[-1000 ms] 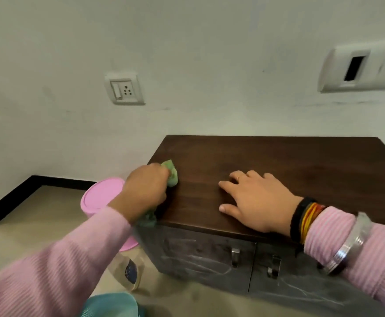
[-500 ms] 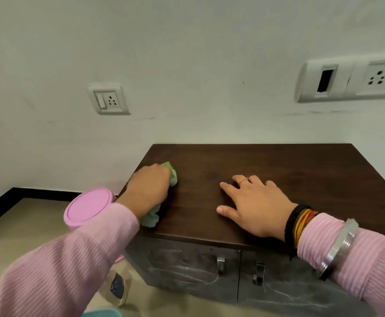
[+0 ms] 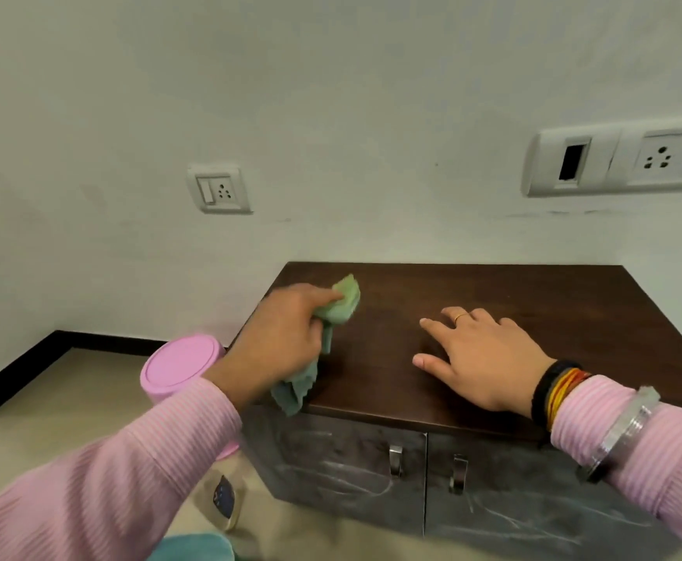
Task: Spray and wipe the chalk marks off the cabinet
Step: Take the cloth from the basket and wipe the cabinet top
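We work at a low cabinet [image 3: 493, 317] set against a white wall, our left hand [image 3: 282, 342] bunching a green cloth [image 3: 333, 317] near the left edge of its dark wooden top. The grip is closed around the cloth: the fingers curl over it, one end pokes out past the knuckles onto the wood, the other end hangs down over the front left corner. Our right hand [image 3: 481, 358] lies flat near the front edge of the top, fingers spread and holding nothing, a ring on one finger. Pink ribbed sleeves cover both arms; threads and a clear bangle [image 3: 618, 435] circle the right wrist.

White chalk marks [image 3: 355, 479] streak the two grey doors below the top, each door fitted with a small metal handle [image 3: 395, 459]. On the floor just left of the cabinet stands a pink-lidded container [image 3: 179, 364], and nearer us a clear bottle [image 3: 224, 500] with a dark label, partly hidden by the left sleeve. A switch socket [image 3: 218, 191] and a longer socket panel [image 3: 623, 159] are mounted on the wall.
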### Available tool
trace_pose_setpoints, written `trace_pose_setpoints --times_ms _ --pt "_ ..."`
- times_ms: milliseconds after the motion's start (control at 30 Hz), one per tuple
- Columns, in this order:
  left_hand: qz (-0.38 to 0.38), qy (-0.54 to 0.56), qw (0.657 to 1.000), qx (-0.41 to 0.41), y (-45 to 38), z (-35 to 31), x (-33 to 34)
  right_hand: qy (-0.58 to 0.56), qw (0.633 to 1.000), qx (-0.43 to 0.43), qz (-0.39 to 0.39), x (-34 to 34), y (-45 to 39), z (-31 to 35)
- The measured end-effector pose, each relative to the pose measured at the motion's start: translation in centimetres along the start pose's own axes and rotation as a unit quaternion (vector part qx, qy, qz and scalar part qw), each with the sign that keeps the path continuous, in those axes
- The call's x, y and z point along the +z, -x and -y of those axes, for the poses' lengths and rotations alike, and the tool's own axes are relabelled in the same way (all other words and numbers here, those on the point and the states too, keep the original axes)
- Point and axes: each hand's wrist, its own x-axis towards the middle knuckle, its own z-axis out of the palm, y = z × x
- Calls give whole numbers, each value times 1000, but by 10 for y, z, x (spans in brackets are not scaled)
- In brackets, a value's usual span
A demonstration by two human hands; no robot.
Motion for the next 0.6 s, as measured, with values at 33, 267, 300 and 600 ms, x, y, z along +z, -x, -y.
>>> trace_pose_setpoints --times_ms 33,267,300,600 --pt "-45 37 998 -8 4 0 -13 4 1000 1 -3 -1 2 -2" --pt "-214 205 946 -133 76 7 -91 20 1000 -18 -15 -7 14 2" --pt "-227 215 939 -146 94 11 -98 19 999 -26 -19 -9 16 7" --pt "-247 179 898 -316 267 62 -91 29 995 -79 -56 -17 28 41"
